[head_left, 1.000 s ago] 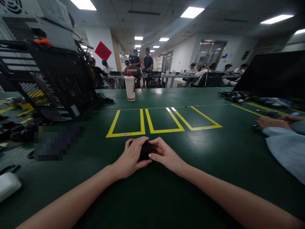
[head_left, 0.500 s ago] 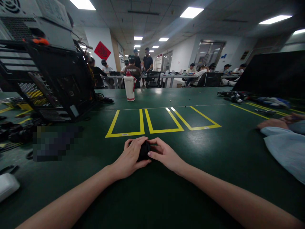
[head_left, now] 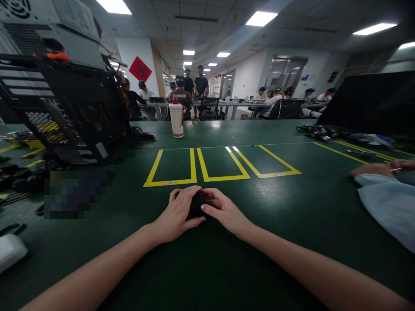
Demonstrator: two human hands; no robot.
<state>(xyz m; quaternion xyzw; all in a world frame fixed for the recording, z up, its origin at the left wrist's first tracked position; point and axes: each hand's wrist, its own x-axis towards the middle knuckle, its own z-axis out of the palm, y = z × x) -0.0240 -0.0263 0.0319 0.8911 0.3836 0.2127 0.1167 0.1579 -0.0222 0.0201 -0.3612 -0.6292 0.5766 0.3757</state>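
Note:
A small black rounded object (head_left: 196, 204) rests on the green tabletop (head_left: 207, 268) between my hands; most of it is hidden, so its exact kind cannot be told. My left hand (head_left: 177, 215) is wrapped over its left side and top, thumb along the near edge. From the right, my right hand (head_left: 227, 212) holds its right rim between thumb and fingers. Just beyond my hands lie three yellow tape outlines (head_left: 223, 178) on the tabletop.
A black computer case (head_left: 87, 116) with a metal unit on top stands at left. Behind the outlines is a white bottle (head_left: 177, 121). A white object (head_left: 11, 254) sits at the left edge. A co-worker's sleeve (head_left: 387, 203) and hand are at right, near a black panel (head_left: 372, 103).
My hands and the black object hold almost the same position. At the right, the co-worker's hand has shifted slightly, and a thin tool shows in it.

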